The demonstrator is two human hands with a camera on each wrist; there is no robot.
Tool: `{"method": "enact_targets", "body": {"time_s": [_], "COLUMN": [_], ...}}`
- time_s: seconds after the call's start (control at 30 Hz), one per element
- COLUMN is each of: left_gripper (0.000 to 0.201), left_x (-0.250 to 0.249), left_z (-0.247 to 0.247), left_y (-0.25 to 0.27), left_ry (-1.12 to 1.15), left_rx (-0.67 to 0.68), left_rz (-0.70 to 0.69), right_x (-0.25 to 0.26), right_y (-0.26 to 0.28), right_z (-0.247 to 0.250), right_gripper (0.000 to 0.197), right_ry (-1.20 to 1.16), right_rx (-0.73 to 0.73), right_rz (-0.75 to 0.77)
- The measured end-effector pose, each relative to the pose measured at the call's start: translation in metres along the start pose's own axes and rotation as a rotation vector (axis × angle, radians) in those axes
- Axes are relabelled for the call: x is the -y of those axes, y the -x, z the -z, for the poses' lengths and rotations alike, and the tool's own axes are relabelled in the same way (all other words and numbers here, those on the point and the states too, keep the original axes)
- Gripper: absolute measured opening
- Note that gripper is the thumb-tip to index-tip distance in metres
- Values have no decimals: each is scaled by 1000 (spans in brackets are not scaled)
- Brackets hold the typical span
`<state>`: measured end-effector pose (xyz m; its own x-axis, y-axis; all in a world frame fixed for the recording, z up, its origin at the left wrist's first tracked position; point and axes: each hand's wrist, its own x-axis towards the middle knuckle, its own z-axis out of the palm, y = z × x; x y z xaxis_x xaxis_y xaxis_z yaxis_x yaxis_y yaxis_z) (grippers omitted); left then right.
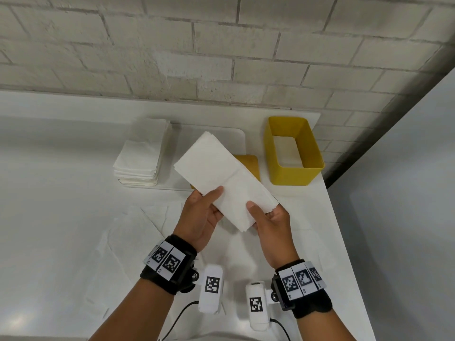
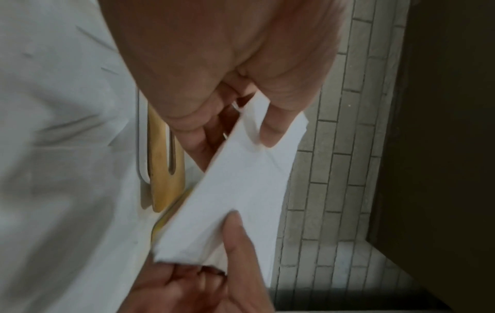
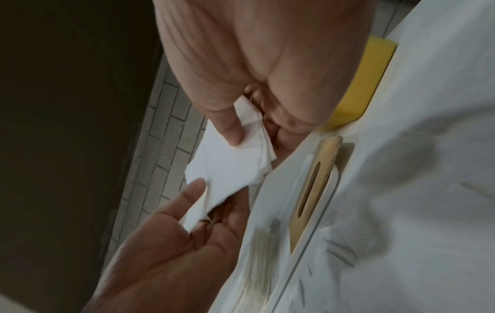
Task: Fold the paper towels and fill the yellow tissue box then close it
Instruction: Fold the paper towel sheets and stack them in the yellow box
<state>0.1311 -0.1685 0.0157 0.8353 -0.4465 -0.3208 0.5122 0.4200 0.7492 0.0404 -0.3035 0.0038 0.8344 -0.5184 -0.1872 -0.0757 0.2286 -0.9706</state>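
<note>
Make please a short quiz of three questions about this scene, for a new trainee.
1. True or false: both hands, left hand and right hand, hold the folded towel.
2. Where does the lid lie? A) on the box B) on the table, left of the box C) in the left hand
3. Fill in: the box is ___ (open/closed).

Key: 1 true; 2 B; 3 open, and something white shows inside it.
</note>
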Motion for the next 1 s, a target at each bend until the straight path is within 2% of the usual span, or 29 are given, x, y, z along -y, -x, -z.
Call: {"method": "enact_targets", "body": {"time_s": [0.13,0.3,0.37,0.43,0.53,0.67,0.8,1.0], "left_gripper": [37,26,27,32,32,18,22,32], "left_x": [-11,-22,-27,-32,-35,-32,-22,-11], "left_z": [3,17,28,42,71,101,115,125], "left_y": [-2,-15,-17,-18,-13,6,23,38], "left_ry": [63,-13,-1,-17,-221,-472,-687,-755], "left_rx": [6,-136,-194,-288,-403,-342,-295,-288], "left_rz": [-48,-74,-97,-133,-215,-174,-154,-115], "right_x": [-3,-10,-8,-3,10,38,58,84], "right_y": [3,8,6,-3,-26,-60,-93,-131], "right_z": [3,10,17,28,51,66,62,44], "right_gripper": [22,28,30,28,28,36,41,29], "right_ry": [-14,-154,-216,-310,-505,-611,-622,-667], "right_rx": [19,90,78,-16,-244,-385,-436,-439], "right_rz": [-50,-160,-184,-189,-188,-96,-85,-130]}}
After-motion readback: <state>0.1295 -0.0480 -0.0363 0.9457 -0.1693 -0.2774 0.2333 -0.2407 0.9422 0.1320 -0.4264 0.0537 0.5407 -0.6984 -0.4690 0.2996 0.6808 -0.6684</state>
